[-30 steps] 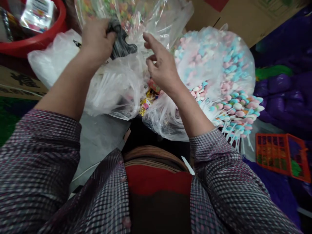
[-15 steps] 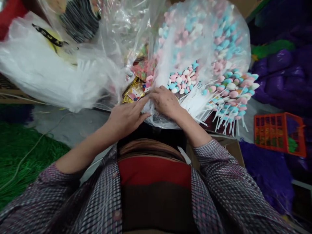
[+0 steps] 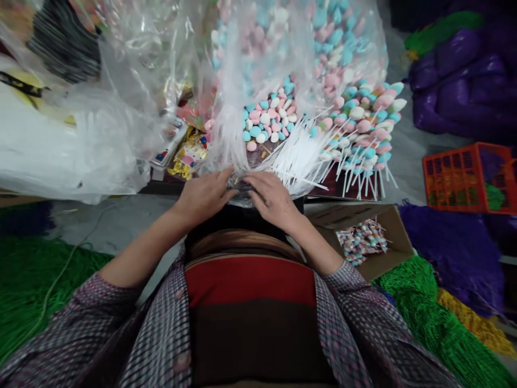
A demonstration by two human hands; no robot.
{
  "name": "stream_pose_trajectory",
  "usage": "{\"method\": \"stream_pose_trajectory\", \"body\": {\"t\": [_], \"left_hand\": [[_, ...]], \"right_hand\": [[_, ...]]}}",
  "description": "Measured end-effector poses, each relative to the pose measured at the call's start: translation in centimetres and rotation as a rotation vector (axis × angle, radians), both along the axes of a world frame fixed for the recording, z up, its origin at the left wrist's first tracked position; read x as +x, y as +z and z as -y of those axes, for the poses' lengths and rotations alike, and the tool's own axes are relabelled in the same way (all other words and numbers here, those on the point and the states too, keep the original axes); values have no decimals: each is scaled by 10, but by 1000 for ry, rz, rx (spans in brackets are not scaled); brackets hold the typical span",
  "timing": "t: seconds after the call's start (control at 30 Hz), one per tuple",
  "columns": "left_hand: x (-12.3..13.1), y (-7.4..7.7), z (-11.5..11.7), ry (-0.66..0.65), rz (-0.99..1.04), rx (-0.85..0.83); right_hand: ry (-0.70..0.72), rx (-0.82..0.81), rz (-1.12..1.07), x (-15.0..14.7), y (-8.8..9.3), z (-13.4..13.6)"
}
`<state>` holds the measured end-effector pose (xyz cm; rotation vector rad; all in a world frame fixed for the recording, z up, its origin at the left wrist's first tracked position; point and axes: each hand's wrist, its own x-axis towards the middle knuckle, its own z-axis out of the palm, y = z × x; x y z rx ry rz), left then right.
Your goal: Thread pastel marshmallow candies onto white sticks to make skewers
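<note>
The left hand [image 3: 204,194] and the right hand [image 3: 272,199] lie close together, fingertips almost meeting. Both grip the gathered near edge of the clear bag [image 3: 242,81], just in front of the person's body. As far as the view shows, the fingers are closed on the plastic fold, not spread free.

This is a change. One second ago the left hand was up high on a dark striped thing [image 3: 64,43] and the right hand was in the air with loose fingers. Both have since come down to this edge and have drawn nearer to each other. I judge that the work is now at the near edge of this bag, no longer at the bags above.

The clear bag rises away from the hands. It is full of lollipops [image 3: 274,116] in pink, blue and white, and their white sticks [image 3: 299,156] point toward the hands.

To the left, small gold packets [image 3: 188,156] lie beside a white plastic bag [image 3: 60,145]. To the right, an open cardboard box [image 3: 398,253] holds more sweets.

Below is a grey floor [image 3: 117,221]. Green strands [image 3: 424,312] lie on both sides, with yellow strands [image 3: 472,323] near them. An orange crate [image 3: 464,178] and purple bags [image 3: 464,91] stand further to the right.
</note>
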<state>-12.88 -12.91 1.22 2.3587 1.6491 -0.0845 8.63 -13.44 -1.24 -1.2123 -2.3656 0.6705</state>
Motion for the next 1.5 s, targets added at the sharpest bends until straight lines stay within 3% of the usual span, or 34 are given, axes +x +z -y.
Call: {"method": "stream_pose_trajectory", "body": {"t": [0.17,0.33,0.47,0.63,0.77,0.9,1.17,1.33,1.5], "left_hand": [[-13,2,-4,-180,-18,-71],[-6,3,-12,-188,-47,-46],[10,-2,-21,-211,-35,-8],[26,-12,-30,-182,-5,33],[28,-16,-30,-152,38,70],[18,-20,-27,-153,191,62],[-15,-30,-19,-393,420,61],[-6,-40,-18,-339,366,161],[7,-43,-32,-358,356,150]], "right_hand": [[36,-26,13,13,-17,11],[-6,35,-3,16,-27,2],[-148,121,-10,24,-19,2],[-403,109,223,59,1,-5],[-349,17,387,73,9,-19],[-288,54,498,71,13,-34],[-84,216,625,64,12,-64],[-54,240,490,53,-3,-95],[-64,164,243,67,-7,-112]]}}
